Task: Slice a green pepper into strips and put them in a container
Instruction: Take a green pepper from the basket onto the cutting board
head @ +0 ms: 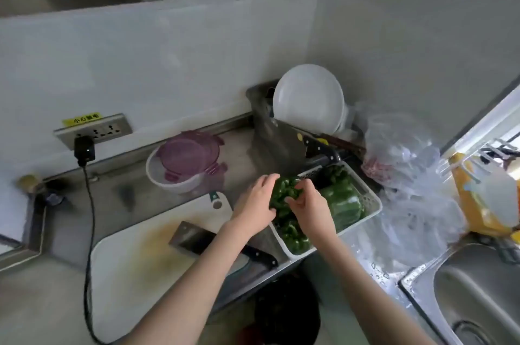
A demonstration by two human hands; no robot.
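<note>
Far left: wall socket (92, 131) with black plug. Round white container (174, 178), translucent purple clip-lid resting on it, well apart from the work. Near it, worn white cutting board (146, 246); steel cleaver (197, 237) lies flat on it, untouched. My left hand (257, 204) and right hand (308, 207) both curl round one glossy, lobed green pepper (284, 193), held just over the left end of the white slotted basket (371, 204), which holds more peppers. Step, I judge: fetching. Next calls for setting it on the board and freeing one hand for the cleaver.

Cleaver (206, 240) across cutting board (140, 254)
</note>
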